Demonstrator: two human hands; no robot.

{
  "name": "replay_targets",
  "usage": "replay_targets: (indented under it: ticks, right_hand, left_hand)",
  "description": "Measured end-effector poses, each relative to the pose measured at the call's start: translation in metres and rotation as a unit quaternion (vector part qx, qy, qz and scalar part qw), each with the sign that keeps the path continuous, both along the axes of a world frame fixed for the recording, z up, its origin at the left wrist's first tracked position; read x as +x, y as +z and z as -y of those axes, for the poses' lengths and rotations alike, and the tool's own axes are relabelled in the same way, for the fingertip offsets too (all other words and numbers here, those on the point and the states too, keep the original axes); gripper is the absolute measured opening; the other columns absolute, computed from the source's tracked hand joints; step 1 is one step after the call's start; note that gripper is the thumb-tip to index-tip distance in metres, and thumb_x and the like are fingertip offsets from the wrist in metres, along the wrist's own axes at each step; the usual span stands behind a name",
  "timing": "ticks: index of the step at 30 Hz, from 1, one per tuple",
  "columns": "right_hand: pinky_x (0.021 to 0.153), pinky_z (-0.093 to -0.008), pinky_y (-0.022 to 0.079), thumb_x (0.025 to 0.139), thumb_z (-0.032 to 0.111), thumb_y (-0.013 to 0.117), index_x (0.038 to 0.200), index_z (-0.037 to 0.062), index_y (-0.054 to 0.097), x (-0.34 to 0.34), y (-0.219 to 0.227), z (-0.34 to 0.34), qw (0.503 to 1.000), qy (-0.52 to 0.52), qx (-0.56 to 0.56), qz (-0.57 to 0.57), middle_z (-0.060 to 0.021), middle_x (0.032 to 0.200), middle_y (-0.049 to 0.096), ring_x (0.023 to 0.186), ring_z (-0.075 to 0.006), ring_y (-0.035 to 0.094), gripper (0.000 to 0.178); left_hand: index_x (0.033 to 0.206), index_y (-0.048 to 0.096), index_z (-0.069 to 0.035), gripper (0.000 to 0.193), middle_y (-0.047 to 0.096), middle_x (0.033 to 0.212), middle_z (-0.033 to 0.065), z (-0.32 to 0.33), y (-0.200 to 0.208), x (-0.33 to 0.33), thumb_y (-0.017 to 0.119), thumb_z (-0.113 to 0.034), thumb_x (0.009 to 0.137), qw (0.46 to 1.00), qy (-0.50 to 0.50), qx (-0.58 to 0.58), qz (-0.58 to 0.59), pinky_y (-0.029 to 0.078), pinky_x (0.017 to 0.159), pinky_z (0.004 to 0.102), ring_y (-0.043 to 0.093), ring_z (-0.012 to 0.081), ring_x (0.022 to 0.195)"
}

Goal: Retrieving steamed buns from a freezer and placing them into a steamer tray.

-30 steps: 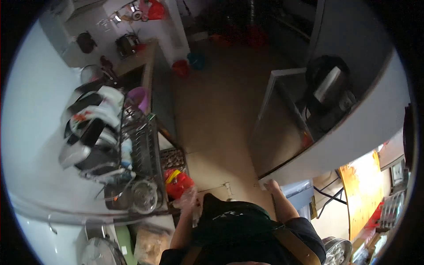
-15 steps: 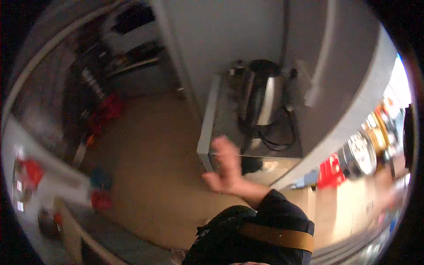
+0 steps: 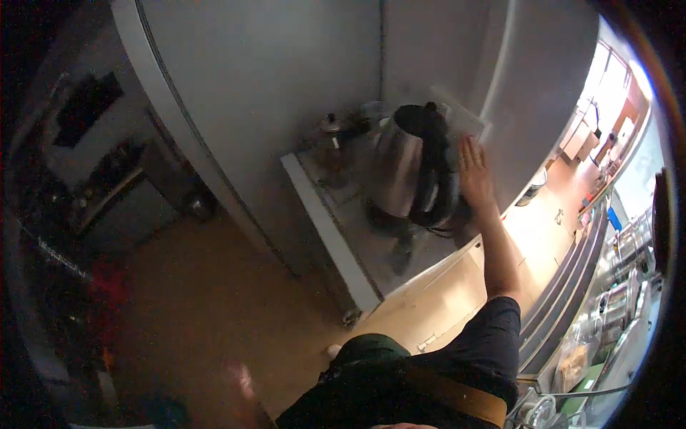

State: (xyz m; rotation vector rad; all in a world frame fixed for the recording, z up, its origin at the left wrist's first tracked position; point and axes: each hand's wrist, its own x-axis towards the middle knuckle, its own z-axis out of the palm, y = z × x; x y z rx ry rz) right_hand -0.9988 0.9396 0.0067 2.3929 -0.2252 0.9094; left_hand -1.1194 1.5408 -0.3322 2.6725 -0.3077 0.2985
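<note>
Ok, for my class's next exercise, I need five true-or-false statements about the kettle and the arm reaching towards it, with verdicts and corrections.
1. The right hand is beside the kettle. True.
2. The fingers are curled around the handle. False: the fingers are stretched out alongside the handle.
3. The kettle's handle is black. True.
4. The kettle is lying on its side. False: it stands upright.
5. The sleeve on the reaching arm is white. False: the sleeve is dark.
</note>
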Motion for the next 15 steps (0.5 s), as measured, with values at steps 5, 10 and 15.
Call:
replay_targets:
  ticks: [5, 10, 15]
  right_hand:
    - [0.099, -0.0349, 0.030, 0.080, 0.004, 0.044, 0.130, 0.0009, 0.031, 0.019, 0.005, -0.034, 0.853, 0.120, 0.497, 0.100, -0.0152, 0.135, 0.031, 0.120, -0.0290, 0.036, 0.051]
    - [0.095, -0.0317, 0.032, 0.087, 0.015, 0.045, 0.122, 0.0003, 0.043, -0.045, 0.078, -0.104, 0.930, 0.009, 0.346, -0.120, -0.0142, 0.122, 0.045, 0.112, -0.0249, 0.043, 0.038]
    - [0.092, -0.0327, 0.037, 0.083, 0.015, 0.049, 0.112, -0.0066, 0.049, -0.098, -0.005, -0.082, 0.837, -0.171, 0.372, 0.363, -0.0197, 0.113, 0.053, 0.105, -0.0235, 0.051, 0.036]
  left_hand:
    - [0.083, 0.055, -0.003, 0.012, 0.050, 0.062, 0.0081, -0.064, 0.068, 0.006, 0.050, -0.003, 0.073, 0.999, 0.045, -0.015, 0.023, 0.040, 0.048, 0.0304, 0.047, 0.0211, 0.050]
    - [0.082, 0.056, -0.003, 0.011, 0.051, 0.062, 0.0085, -0.189, 0.043, -0.058, 0.049, -0.003, 0.073, 0.986, 0.152, -0.029, 0.060, 0.040, 0.048, 0.0310, 0.048, 0.0215, 0.050]
    - [0.077, 0.057, -0.002, 0.009, 0.052, 0.063, 0.0111, -0.256, -0.143, -0.070, 0.054, -0.007, 0.070, 0.900, 0.351, -0.196, -0.168, 0.041, 0.049, 0.0381, 0.051, 0.0235, 0.055]
